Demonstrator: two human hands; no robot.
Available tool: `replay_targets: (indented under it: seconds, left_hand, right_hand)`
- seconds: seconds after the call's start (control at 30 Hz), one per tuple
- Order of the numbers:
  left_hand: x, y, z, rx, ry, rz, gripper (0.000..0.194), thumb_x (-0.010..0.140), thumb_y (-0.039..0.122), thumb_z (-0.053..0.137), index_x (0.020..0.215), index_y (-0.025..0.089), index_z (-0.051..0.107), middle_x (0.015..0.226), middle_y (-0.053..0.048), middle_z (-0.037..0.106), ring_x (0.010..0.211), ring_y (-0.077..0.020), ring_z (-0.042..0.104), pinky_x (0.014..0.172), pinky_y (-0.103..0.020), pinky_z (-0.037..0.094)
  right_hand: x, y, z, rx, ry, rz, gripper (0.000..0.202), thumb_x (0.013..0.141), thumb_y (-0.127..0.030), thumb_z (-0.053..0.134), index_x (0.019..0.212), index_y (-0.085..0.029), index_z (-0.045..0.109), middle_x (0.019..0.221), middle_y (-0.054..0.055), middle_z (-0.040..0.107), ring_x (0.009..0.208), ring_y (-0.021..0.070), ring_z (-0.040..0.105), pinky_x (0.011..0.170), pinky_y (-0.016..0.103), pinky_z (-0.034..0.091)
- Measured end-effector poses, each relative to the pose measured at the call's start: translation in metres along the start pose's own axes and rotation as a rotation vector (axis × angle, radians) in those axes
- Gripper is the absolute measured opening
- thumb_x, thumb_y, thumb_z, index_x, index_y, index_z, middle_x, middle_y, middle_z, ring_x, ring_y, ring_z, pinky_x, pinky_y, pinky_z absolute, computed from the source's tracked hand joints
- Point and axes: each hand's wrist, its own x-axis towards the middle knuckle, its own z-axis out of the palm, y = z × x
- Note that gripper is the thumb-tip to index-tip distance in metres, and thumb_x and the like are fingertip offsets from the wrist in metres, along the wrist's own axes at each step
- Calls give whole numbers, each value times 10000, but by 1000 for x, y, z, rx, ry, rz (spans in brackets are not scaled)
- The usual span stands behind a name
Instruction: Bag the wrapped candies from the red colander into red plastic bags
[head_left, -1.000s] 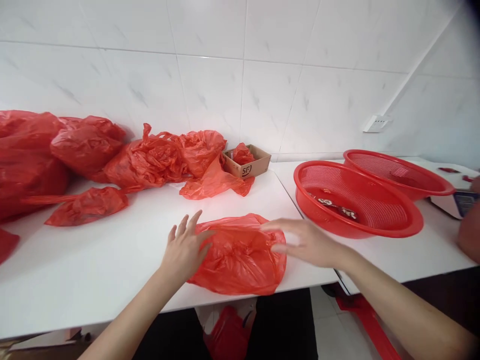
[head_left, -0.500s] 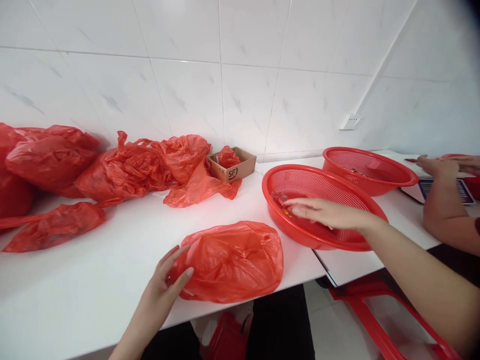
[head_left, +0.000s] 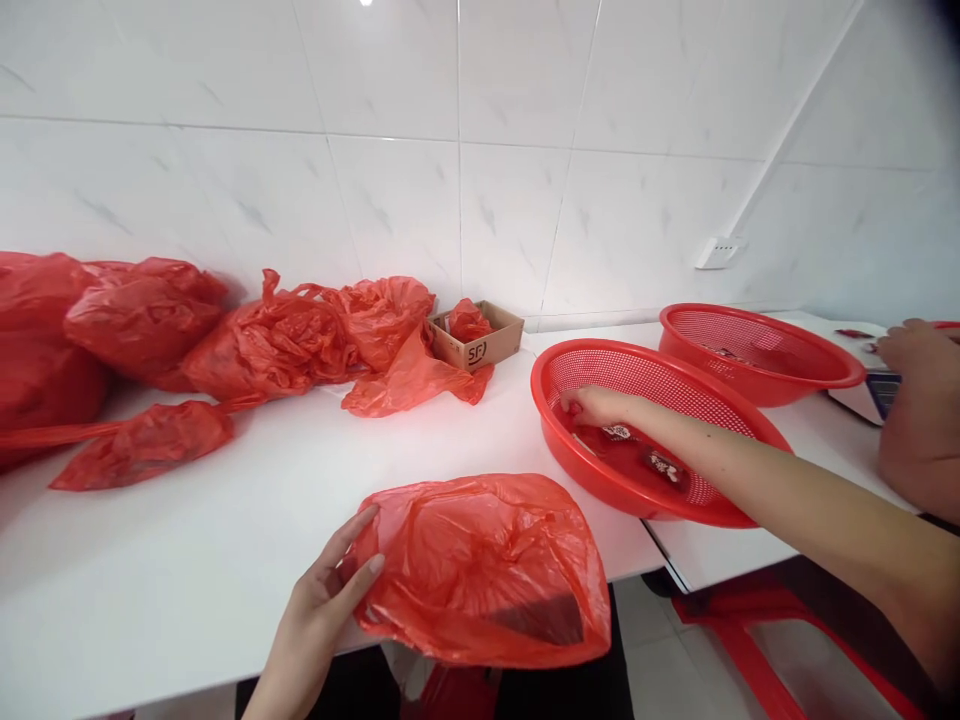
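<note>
Gripping left edge of red plastic bag point(head_left: 487, 570) with left hand point(head_left: 330, 600), thumb on top; bag lying at near edge of white table point(head_left: 187, 560). Right hand point(head_left: 596, 405) reaching into nearer red basket point(head_left: 720, 505), fingers curled over small wrapped items point(head_left: 664, 465); closure on any cannot tell.

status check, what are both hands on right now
Left hand pinching the red plastic bag at the table edge. Right hand inside the near red basket, at small wrapped packets. Nothing blocking.
</note>
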Motion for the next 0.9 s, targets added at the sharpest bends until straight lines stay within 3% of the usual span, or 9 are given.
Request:
replay_targets:
  seconds: [0.13,0.27,0.33,0.4,0.5,0.6,0.77,0.83,0.9]
  left_hand:
    - [2,0,5,-80,14,7,709,708,441,767,1356,266,539,1449,-74,509,1266,-326,524,1026,-415,466]
    - [4,5,17,-204,58,-1,778,700,426,774,1395,221,490,1354,-117,595,1217,-336,564,1019,-450,465]
    - [5,7,23,-247,83,8,789,694,412,780,1398,217,483,1341,-114,605,1216,-332,564,1002,-435,482]
    - [6,7,27,-277,92,15,775,703,395,777,1398,221,482,1351,-103,599,1236,-318,550,992,-405,494]
    - [6,3,25,-290,65,29,732,738,371,756,1399,222,480,1403,-95,555,1286,-301,506,991,-361,497]
    - [7,-5,18,-261,29,71,685,774,348,731,1402,241,478,1472,-85,480,1315,-297,475,1011,-363,483]
    - [10,-18,10,-191,16,182,601,806,312,712,1372,256,517,1521,-72,412,1387,-291,376,1110,-392,369]
    - [11,-22,10,-175,11,221,576,814,298,708,1362,264,530,1528,-62,401,1407,-280,342,1136,-386,326]
    - [10,-24,9,-171,3,234,564,826,290,698,1364,282,528,1529,-54,401,1405,-271,346,1145,-384,308]
  right_hand:
    - [4,-13,-40,117,-30,42,290,910,-282,398,1081,-211,620,927,80,701,738,191,671,635,318,546]
    - [-27,-84,-74,488,-63,-86,388,970,-364,347,1323,-234,440,1012,68,693,787,166,688,683,304,566]
    - [-53,-128,-69,568,-177,-184,364,977,-386,344,1300,-280,476,990,33,705,743,151,692,671,300,568]
    - [-75,-163,-48,577,-407,-229,330,982,-379,339,1257,-346,518,1016,-7,714,732,143,701,652,281,566]
    - [-86,-185,-9,352,-370,-210,392,965,-277,329,1262,-409,548,1160,-10,685,929,195,696,761,308,552]
    - [-78,-179,-2,178,-155,-268,461,925,-189,340,1298,-356,553,1301,-5,612,1091,244,633,896,368,514]
    - [-54,-129,-48,119,180,-194,313,943,-307,391,1155,-297,621,1101,11,703,966,222,667,845,364,518]
    - [-45,-96,-52,-25,144,-87,346,923,-324,433,1226,-263,589,1205,58,659,1055,272,638,888,411,497]
    - [-40,-64,-42,-133,-68,21,461,849,-350,564,1294,-230,558,1291,112,605,1074,325,626,870,430,506]
